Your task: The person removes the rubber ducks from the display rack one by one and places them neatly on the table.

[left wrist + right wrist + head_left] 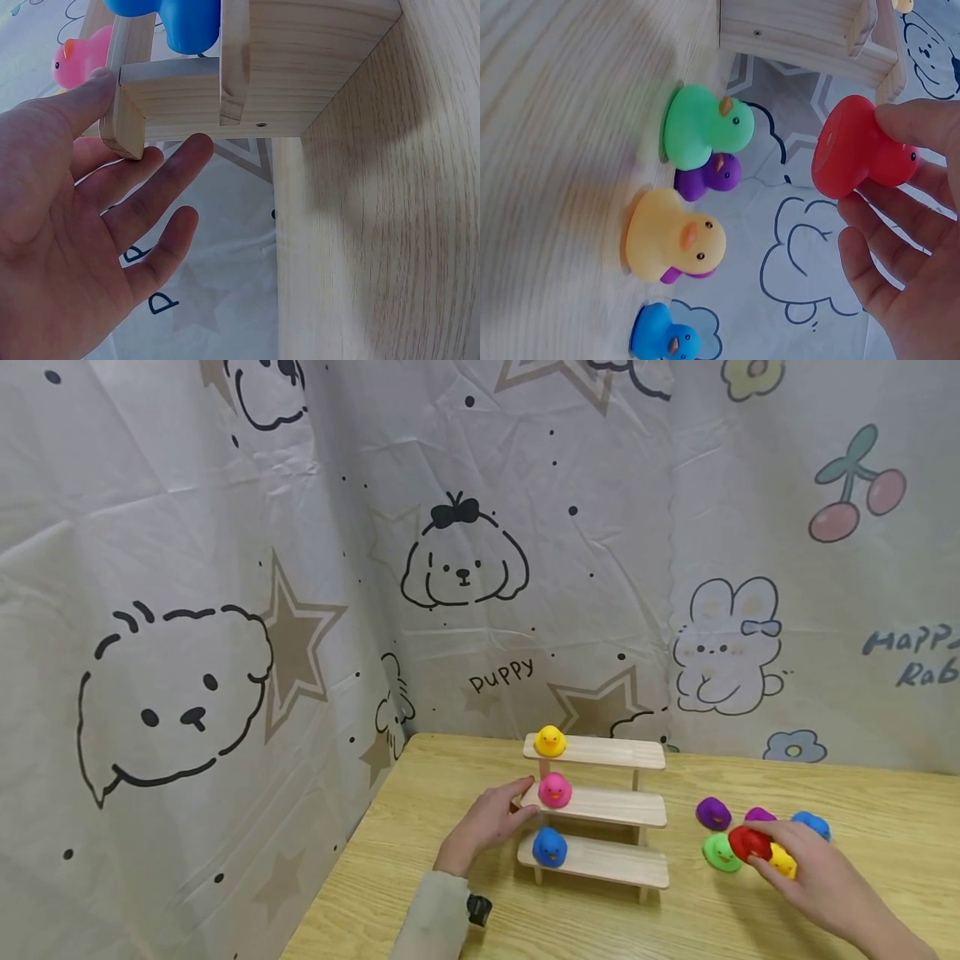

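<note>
A three-step wooden shelf point(615, 806) stands on the table. A yellow duck point(550, 741) sits on its top step, a pink duck point(555, 790) on the middle and a blue duck point(550, 847) on the bottom. My left hand point(525, 799) touches the left end of the middle step with straight fingers point(180, 161), thumb against the wood. To the right of the shelf, my right hand point(765, 853) pinches a red duck point(742, 842) point(855, 150) just above the table, between thumb and fingers.
Loose ducks lie around the right hand: green point(720, 852), purple point(712, 812), yellow point(783, 863), blue point(812, 825) and another purple one point(759, 815). A printed cloth backdrop point(465, 568) closes off the rear and left. The table's left edge point(352, 852) is near my left forearm.
</note>
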`<move>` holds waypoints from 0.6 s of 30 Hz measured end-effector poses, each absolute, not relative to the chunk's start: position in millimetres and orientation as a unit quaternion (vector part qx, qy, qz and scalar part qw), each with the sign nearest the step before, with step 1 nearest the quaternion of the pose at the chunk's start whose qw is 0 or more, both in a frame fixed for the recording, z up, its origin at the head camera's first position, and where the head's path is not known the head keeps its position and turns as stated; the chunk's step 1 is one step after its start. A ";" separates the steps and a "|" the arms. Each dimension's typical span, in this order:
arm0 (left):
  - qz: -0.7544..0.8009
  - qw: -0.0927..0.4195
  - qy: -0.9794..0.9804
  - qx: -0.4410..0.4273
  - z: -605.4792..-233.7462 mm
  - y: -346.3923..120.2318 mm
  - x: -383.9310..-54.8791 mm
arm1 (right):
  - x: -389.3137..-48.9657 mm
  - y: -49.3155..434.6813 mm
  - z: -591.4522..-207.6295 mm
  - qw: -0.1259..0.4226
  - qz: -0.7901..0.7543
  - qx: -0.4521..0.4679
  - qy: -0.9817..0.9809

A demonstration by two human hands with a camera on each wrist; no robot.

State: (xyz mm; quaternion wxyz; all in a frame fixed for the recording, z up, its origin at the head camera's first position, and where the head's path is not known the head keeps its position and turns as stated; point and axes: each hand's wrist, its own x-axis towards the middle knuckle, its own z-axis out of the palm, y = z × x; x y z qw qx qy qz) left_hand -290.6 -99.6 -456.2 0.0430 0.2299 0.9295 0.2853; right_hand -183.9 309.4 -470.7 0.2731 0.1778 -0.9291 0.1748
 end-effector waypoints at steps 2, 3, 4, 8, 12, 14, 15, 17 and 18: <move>0.287 0.046 0.929 0.227 -456.1 -99.3 -290.0 | -184.5 312.6 -471.3 0.276 0.172 0.179 -0.929; 0.287 0.046 0.930 0.226 -456.1 -99.2 -289.7 | -184.7 314.1 -471.6 0.276 0.170 0.179 -0.929; 0.288 0.046 0.930 0.225 -456.2 -99.3 -289.5 | -185.1 315.7 -471.9 0.275 0.169 0.177 -0.930; 0.289 0.044 0.929 0.227 -456.2 -99.6 -289.4 | -185.4 322.3 -473.1 0.257 0.165 0.163 -0.938; 0.288 0.042 0.929 0.229 -455.8 -99.8 -289.7 | -185.5 329.3 -473.3 0.241 0.160 0.150 -0.945; 0.288 0.040 0.928 0.232 -455.8 -99.9 -289.8 | -185.6 333.2 -473.8 0.235 0.159 0.146 -0.948; 0.288 0.039 0.928 0.233 -455.8 -99.9 -289.7 | -185.7 334.9 -474.1 0.234 0.158 0.143 -0.949; 0.289 0.038 0.927 0.235 -455.7 -99.9 -289.7 | -185.7 338.5 -474.7 0.228 0.156 0.138 -0.951; 0.290 0.039 0.927 0.234 -455.5 -99.8 -289.4 | -185.7 340.5 -475.0 0.226 0.154 0.135 -0.952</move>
